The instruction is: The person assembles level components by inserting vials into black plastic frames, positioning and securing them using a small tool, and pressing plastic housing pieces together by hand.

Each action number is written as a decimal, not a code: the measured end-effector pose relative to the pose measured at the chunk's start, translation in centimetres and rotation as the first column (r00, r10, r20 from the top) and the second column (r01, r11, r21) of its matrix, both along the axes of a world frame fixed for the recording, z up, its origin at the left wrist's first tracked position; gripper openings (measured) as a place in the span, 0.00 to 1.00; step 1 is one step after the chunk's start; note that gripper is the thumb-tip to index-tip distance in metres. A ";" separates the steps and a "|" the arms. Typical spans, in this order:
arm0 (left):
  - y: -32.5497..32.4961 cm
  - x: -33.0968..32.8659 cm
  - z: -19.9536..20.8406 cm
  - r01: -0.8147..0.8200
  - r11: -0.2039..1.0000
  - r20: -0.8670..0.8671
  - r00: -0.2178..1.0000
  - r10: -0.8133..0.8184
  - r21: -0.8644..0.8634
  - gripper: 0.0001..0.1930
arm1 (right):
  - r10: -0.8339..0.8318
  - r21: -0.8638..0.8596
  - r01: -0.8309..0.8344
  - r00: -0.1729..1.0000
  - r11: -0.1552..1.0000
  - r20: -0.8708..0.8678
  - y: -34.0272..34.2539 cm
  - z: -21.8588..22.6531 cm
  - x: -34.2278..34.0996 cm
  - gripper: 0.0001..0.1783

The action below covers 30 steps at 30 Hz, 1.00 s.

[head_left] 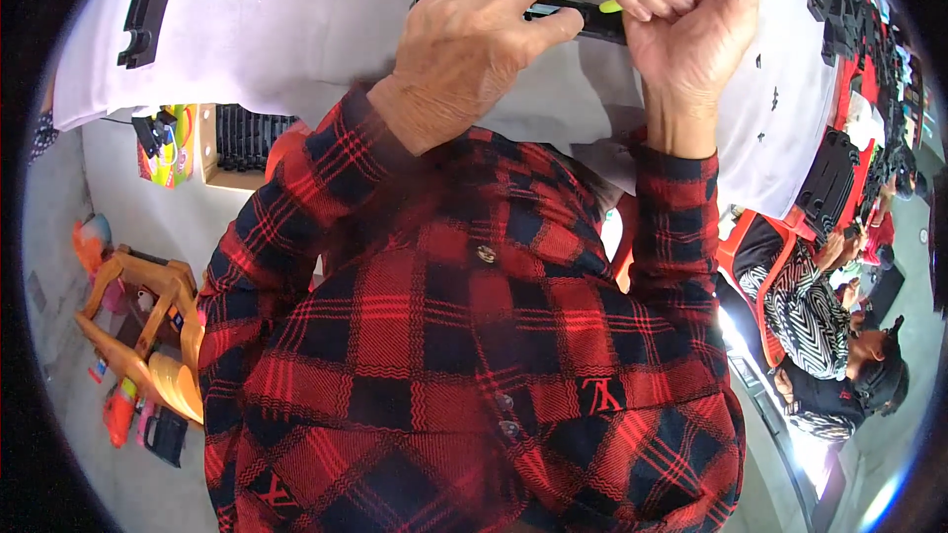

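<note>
A long narrow black plastic strip (601, 24) lies across the white-covered table at the top of the view. My left hand (464, 49) is over its left part, with the fingers across it and the thumb along its near side. A light, glossy patch shows on the strip between thumb and fingers. My right hand (688, 25) is closed in a fist at the strip's right end. From that fist a small yellow-green tip (610, 6) sticks out toward the strip; the rest of this thing is hidden in the fingers.
Another black strip (153, 10) lies at the table's far left. Small black bits (774, 99) are scattered on the white cover (296, 30) at right, beside piled black parts (834, 25). A carton of black parts (222, 173) and a wooden chair (148, 286) stand left. Another person (829, 336) sits right.
</note>
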<state>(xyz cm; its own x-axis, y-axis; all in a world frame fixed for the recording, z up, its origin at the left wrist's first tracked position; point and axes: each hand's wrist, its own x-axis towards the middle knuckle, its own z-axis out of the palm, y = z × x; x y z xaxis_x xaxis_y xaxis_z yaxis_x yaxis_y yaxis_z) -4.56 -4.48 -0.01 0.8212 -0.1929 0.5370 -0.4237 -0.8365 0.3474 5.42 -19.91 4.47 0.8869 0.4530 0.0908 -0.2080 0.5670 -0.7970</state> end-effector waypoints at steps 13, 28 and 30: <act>-0.2 0.3 -0.2 -0.010 1.000 0.002 1.000 0.010 0.012 0.13 | -0.129 -0.184 0.154 0.982 0.971 0.140 0.9 -1.9 -1.5 0.32; -0.3 0.3 0.3 -0.001 1.000 -0.032 0.999 0.001 -0.001 0.15 | 0.122 0.065 -0.129 0.987 0.990 0.100 -3.2 -1.3 0.8 0.14; -0.3 0.1 0.3 -0.002 1.000 -0.047 0.999 0.002 0.008 0.15 | 0.024 -0.087 -0.019 0.998 0.996 0.055 -4.0 -0.6 0.5 0.12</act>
